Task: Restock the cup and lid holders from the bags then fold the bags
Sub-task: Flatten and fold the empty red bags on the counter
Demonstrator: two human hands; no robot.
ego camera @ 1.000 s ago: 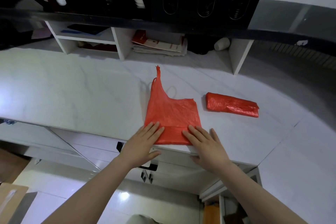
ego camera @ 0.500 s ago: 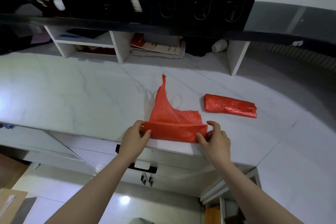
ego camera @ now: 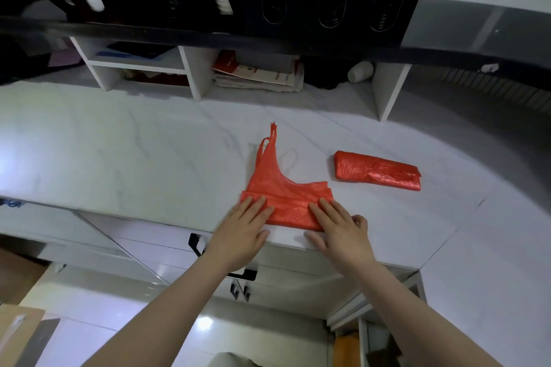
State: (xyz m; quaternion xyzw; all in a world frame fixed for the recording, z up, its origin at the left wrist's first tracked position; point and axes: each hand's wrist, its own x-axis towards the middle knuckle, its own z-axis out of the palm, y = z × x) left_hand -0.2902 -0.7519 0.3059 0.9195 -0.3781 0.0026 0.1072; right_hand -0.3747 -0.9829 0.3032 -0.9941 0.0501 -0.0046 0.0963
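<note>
The thin red plastic carrier bag (ego camera: 286, 197) is slippery stuff, and the folded band along its lower edge looks springy. I reckon it will pop open the instant the pressure comes off, since nothing but the flat hands holds the crease. Trapped air could also leave the fold puffy and crooked. The bag lies right at the near edge of the white marble-look counter (ego camera: 119, 158), at the centre of the frame, so a careless pull towards the body could drag it over the lip. Its long loop handle (ego camera: 269, 140) points towards the top of the frame, not yet folded in, and may twist askew on the next turn.

The left hand (ego camera: 241, 229) lies flat on the band's left end, fingers (ego camera: 256, 205) straight and close together, gripping nothing. The right hand (ego camera: 337, 229) presses the right end the same way, spread flat and holding nothing. The rest of the bag reaches just beyond both sets of fingertips. A second red plastic bag, folded into a tight oblong (ego camera: 375, 170), lies apart, right of centre
</note>
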